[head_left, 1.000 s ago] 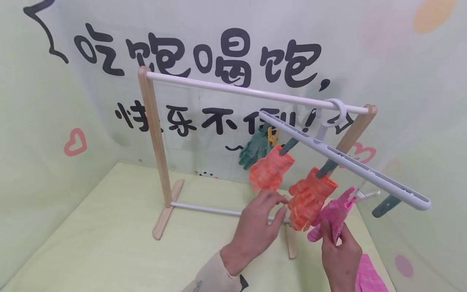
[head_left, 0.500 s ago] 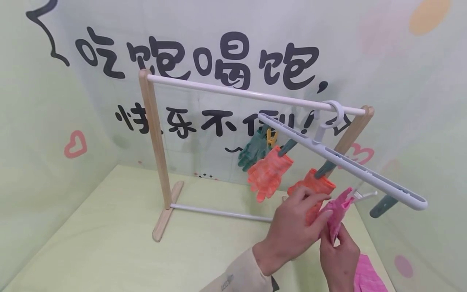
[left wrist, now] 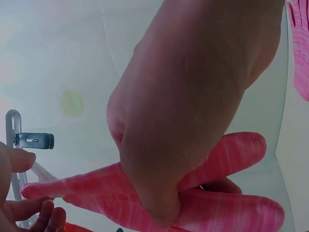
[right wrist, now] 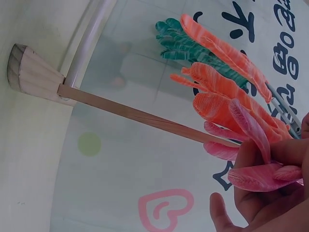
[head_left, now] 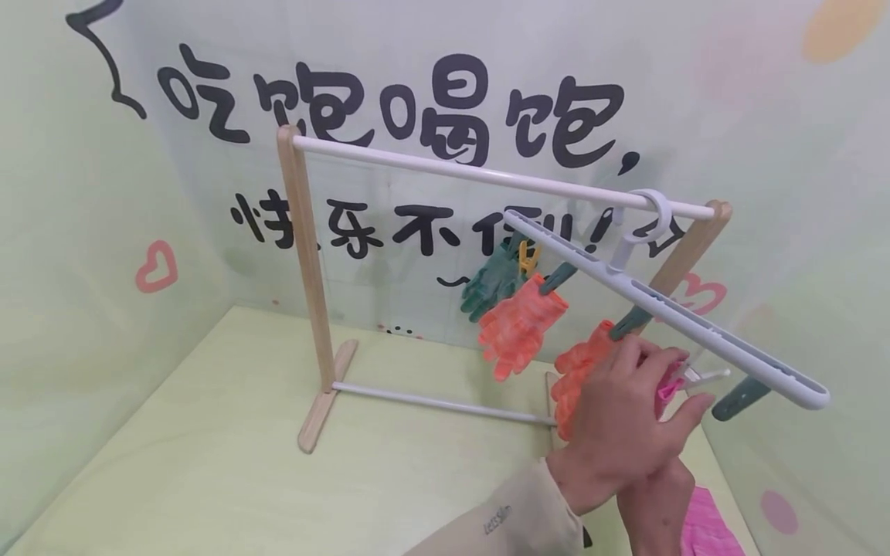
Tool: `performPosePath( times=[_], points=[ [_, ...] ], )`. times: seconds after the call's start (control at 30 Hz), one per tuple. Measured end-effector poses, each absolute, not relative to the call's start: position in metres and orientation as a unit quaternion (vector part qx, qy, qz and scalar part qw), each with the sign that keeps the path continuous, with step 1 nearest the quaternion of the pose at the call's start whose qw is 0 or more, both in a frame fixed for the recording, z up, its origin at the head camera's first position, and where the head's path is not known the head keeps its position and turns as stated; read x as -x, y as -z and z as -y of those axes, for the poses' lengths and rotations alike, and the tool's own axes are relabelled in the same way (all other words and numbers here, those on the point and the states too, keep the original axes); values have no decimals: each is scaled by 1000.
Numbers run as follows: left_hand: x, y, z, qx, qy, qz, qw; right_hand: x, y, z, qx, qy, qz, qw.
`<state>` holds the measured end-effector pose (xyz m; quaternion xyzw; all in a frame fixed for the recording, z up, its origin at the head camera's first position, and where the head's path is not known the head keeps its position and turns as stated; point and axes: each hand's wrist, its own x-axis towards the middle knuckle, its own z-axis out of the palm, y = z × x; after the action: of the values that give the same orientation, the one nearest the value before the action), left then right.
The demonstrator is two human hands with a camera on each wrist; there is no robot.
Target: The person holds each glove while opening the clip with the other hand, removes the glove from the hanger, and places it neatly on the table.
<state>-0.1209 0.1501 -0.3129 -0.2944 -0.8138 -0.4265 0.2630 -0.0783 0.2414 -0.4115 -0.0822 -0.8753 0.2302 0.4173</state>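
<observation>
My right hand [head_left: 657, 506] pinches a pink knit glove [left wrist: 231, 208] below its cuff, fingers of the glove pointing down. At that cuff, my left hand [head_left: 619, 425] reaches across in front, its thumb and fingers spread around the cuff and a white clip [head_left: 705, 378]. The left thumb stands apart from the glove. The clip is under the near half of a grey hanger [head_left: 702, 332]; whether it bites the cuff is hard to see. In the head view the left hand hides most of the pink glove and the right fingers.
Two orange gloves [head_left: 521, 324] and green gloves [head_left: 495, 282] hang from dark clips, with a yellow clip [head_left: 528, 259] by the green ones. Another dark clip [head_left: 740, 398] hangs near the hanger's end. A wooden rack [head_left: 309, 255] carries the hanger. More pink fabric [head_left: 709, 525] lies at lower right.
My left hand has moved right, from beside the orange gloves to the pink glove's cuff and the white clip. My right hand keeps its pinch on the glove.
</observation>
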Motion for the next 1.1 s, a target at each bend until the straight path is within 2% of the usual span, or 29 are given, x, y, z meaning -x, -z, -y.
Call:
performPosePath(
  times=[0.2, 0.57, 1.1],
  points=[
    [122, 314, -163, 272, 405, 819, 302, 78, 414, -244, 31, -176, 876, 449],
    [128, 312, -168, 240, 392, 806, 372, 77, 410, -240, 101, -305, 844, 430],
    [131, 313, -165, 257, 406, 798, 363, 76, 410, -239, 121, -324, 847, 404]
  ],
)
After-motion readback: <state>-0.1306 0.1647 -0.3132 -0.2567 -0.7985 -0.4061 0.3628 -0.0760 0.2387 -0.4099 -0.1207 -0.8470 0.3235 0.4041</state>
